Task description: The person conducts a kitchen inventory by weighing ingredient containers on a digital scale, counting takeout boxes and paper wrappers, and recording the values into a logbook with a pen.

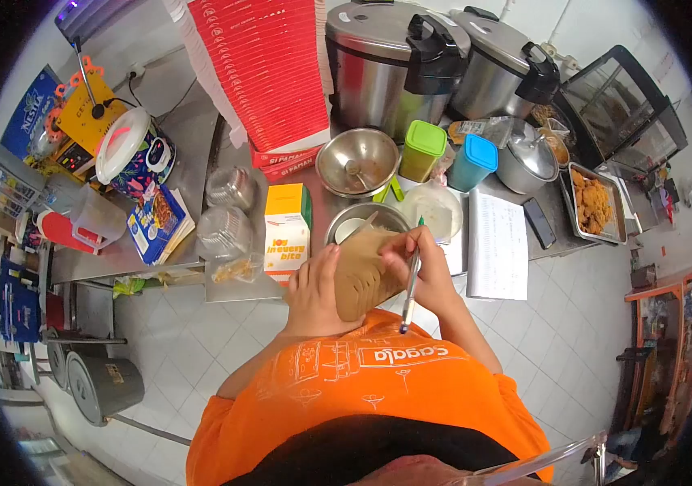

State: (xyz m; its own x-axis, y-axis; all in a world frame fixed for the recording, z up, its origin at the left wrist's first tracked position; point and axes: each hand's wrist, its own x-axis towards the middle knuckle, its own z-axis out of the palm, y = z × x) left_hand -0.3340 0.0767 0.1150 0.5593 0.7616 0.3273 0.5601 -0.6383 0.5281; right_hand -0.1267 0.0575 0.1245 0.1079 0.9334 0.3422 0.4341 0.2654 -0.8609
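Close to my body I hold a fanned stack of brown paper sheets (pixel 358 279). My left hand (pixel 313 290) grips its left side, with the thumb along the edge and the fingers partly behind it. At the upper right of the stack, my right hand (pixel 423 263) is closed around a pen (pixel 412 293), which points down toward my orange shirt. The fingertips of that hand also touch the paper. Behind the stack is a metal bowl (pixel 399 217) with a white cup (pixel 349 229) inside, partly covered by the paper.
A yellow-white box (pixel 286 235) and clear plastic containers (pixel 226 231) stand left. Another steel bowl (pixel 346 172), green (pixel 422 150) and blue canisters (pixel 472 162) are behind. An open notebook (pixel 497 247), phone (pixel 538 223) and fried food tray (pixel 593 202) lie right. Tall red boxes (pixel 269 73) rise behind.
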